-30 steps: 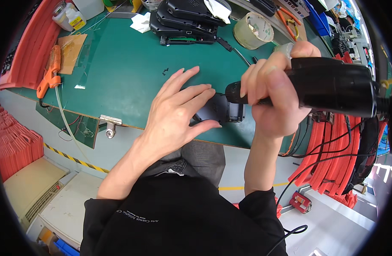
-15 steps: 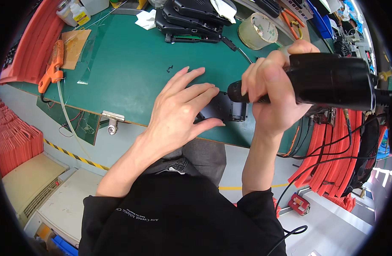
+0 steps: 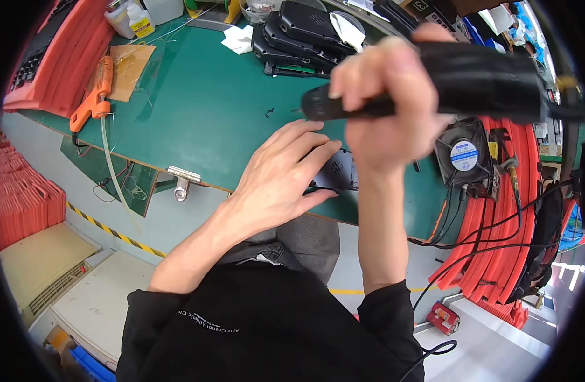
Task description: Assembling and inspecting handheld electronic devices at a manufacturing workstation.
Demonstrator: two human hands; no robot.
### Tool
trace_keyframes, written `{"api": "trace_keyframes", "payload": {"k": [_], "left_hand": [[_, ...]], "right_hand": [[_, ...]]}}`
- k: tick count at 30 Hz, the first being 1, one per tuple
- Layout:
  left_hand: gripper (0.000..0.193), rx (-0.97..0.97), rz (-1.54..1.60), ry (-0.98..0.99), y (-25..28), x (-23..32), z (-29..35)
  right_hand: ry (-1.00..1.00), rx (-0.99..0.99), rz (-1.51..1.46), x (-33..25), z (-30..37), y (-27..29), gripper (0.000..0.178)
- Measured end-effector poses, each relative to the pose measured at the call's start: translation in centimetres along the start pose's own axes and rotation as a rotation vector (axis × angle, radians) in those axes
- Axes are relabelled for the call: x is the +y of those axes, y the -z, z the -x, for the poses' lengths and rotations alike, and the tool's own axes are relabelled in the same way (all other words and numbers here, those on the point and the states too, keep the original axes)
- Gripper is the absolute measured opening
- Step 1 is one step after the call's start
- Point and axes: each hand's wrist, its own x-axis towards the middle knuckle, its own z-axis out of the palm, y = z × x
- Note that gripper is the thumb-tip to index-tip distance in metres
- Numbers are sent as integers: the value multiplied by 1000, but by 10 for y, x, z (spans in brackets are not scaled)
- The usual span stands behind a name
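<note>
My right hand [image 3: 391, 102] is closed around a black electric screwdriver [image 3: 483, 79], held above the bench and smeared by motion. Its thin bit points left, toward a few small dark screws [image 3: 269, 113] lying on the green mat. On a black plastic housing [image 3: 345, 167] near the bench's front edge rests my left hand [image 3: 281, 169], its fingers stretched out and thumb apart. Much of that housing is hidden under the left hand and behind the right wrist.
Stacked black housings [image 3: 299, 35] stand at the back, beside white tissue [image 3: 239, 39]. An orange glue gun [image 3: 98, 95] lies at left. To the right are a small fan [image 3: 463, 155], red foam sheets [image 3: 489, 216] and loose cables. A metal clip [image 3: 182, 181] grips the front edge.
My right hand has lifted the screwdriver off the housing and swung it left and away from me, toward the loose screws. The left hand stays on the housing. The view has shifted slightly.
</note>
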Motion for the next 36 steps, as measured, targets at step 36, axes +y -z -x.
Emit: {"api": "trace_keyframes", "payload": {"k": [36], "left_hand": [[22,372,311,92,6,-7,6]], "right_hand": [[75,-10,-128,5,0,18,31]]}}
